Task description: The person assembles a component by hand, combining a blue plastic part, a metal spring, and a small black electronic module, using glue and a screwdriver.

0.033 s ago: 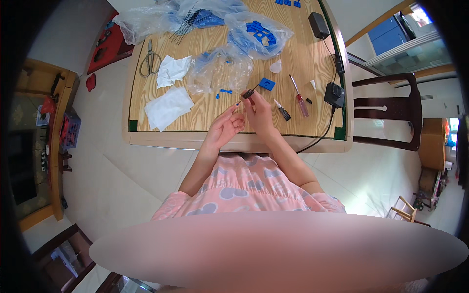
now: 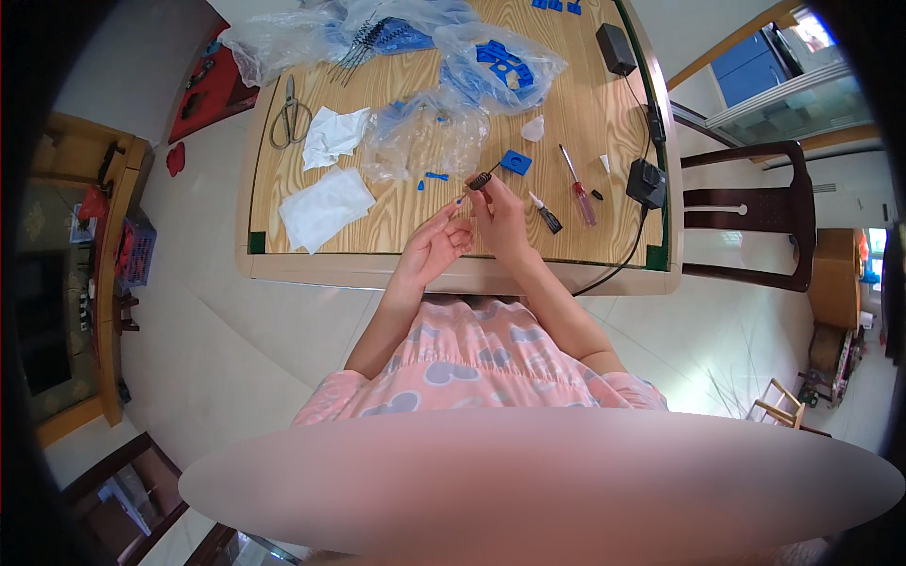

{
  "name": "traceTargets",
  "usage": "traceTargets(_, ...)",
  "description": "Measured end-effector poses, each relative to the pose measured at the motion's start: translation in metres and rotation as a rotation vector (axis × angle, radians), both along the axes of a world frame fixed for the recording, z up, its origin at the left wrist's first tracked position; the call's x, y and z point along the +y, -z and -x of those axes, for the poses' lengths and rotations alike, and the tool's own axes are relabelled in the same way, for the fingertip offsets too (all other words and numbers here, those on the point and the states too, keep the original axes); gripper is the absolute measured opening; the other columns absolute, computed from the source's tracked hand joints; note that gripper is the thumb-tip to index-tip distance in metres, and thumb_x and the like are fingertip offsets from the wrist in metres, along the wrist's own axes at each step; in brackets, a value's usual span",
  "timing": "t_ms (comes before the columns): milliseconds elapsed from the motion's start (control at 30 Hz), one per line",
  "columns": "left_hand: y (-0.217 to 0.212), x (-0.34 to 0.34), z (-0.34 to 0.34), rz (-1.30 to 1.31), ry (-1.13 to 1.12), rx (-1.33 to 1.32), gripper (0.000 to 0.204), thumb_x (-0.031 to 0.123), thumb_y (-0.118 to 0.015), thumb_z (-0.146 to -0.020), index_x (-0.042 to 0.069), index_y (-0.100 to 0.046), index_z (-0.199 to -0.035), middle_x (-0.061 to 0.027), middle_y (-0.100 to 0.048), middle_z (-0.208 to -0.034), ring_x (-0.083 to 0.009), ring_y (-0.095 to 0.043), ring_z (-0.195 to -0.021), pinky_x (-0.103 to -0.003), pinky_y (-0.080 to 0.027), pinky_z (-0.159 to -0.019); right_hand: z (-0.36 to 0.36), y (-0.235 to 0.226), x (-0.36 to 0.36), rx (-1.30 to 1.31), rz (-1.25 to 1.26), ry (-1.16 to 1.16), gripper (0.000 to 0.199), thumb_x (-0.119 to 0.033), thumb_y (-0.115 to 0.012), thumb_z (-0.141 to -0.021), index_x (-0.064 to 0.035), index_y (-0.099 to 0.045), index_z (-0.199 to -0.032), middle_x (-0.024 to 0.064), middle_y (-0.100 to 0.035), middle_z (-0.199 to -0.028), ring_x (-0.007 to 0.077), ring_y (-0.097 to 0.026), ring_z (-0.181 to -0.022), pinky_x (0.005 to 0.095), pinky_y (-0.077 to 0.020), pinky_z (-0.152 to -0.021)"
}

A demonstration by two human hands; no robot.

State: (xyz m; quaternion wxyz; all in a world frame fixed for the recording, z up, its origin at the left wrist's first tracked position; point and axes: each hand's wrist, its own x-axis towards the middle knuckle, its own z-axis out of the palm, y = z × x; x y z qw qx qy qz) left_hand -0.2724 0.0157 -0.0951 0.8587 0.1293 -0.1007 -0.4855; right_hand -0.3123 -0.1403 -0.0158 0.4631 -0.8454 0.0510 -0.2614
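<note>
Nothing has shifted: right hand (image 2: pixel 500 222) fingers pinch a small dark brush-like piece (image 2: pixel 481 180) above the counter (image 2: pixel 415 217), pointing up-right; left hand (image 2: pixel 436 247) fingers loosely open. Details too small.

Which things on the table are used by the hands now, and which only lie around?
In use:
- small dark part, held by right hand
- left hand, fingertips beside it

Lying about:
- scissors
- white cloths
- red screwdriver
- plastic bags
- blue block
- black adapter
</note>
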Motion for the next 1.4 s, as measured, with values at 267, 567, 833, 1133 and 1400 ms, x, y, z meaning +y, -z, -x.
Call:
traceTargets(267, -0.0022, -0.0005, 0.0002, -0.027, -0.002, 0.002, 0.042, 0.025, -0.043, -0.100, 0.010, -0.045, -0.139, -0.0108, -0.060, -0.116, -0.0212, -0.055, -0.103, -0.038, -0.044, -0.092, -0.0005, -0.0002, 0.0000, 0.006, -0.013, -0.005, 0.013, 0.000, -0.055, -0.092, 0.0009, -0.059, -0.104, 0.0094, -0.061, -0.082, 0.0162, -0.061, -0.068, 0.0284, -0.0488, -0.060)
traceTargets(567, -0.0011, -0.0003, -0.0005, -0.014, 0.003, 0.022, 0.038, 0.025, -0.039, -0.103, 0.010, -0.047, -0.137, -0.0113, -0.061, -0.116, -0.0230, -0.058, -0.104, -0.039, -0.046, -0.090, -0.0014, -0.0006, 0.0007, -0.002, -0.004, -0.002, 0.013, 0.001, -0.055, -0.091, 0.0010, -0.059, -0.103, 0.0096, -0.061, -0.081, 0.0165, -0.059, -0.068, 0.0284, -0.0477, -0.061)
traceTargets(833, -0.0003, -0.0002, -0.0013, -0.007, 0.007, 0.018, 0.038, 0.025, -0.039, -0.103, 0.010, -0.047, -0.137, -0.0116, -0.061, -0.116, -0.0231, -0.058, -0.105, -0.039, -0.045, -0.091, -0.0012, -0.0025, 0.0015, 0.014, -0.009, 0.000, 0.013, 0.001, -0.055, -0.091, 0.0010, -0.059, -0.103, 0.0097, -0.061, -0.081, 0.0165, -0.059, -0.068, 0.0289, -0.0480, -0.062)
traceTargets(1133, -0.0012, 0.0002, -0.0012, 0.005, 0.010, 0.011, 0.041, 0.024, -0.041, -0.101, 0.010, -0.045, -0.139, -0.0119, -0.060, -0.119, -0.0235, -0.057, -0.107, -0.040, -0.044, -0.092, -0.0004, -0.0072, 0.0018, 0.027, -0.029, -0.008, 0.014, 0.001, -0.054, -0.091, 0.0009, -0.059, -0.104, 0.0101, -0.062, -0.083, 0.0178, -0.061, -0.070, 0.0295, -0.0483, -0.063)
traceTargets(1400, -0.0009, -0.0003, -0.0005, 0.016, 0.006, 0.020, 0.041, 0.024, -0.043, -0.101, 0.009, -0.045, -0.139, -0.0121, -0.060, -0.118, -0.0225, -0.057, -0.104, -0.040, -0.045, -0.092, -0.0011, -0.0033, 0.0017, 0.005, -0.042, 0.003, 0.014, 0.000, -0.054, -0.091, 0.0009, -0.059, -0.104, 0.0104, -0.062, -0.083, 0.0178, -0.061, -0.070, 0.0297, -0.0484, -0.063)
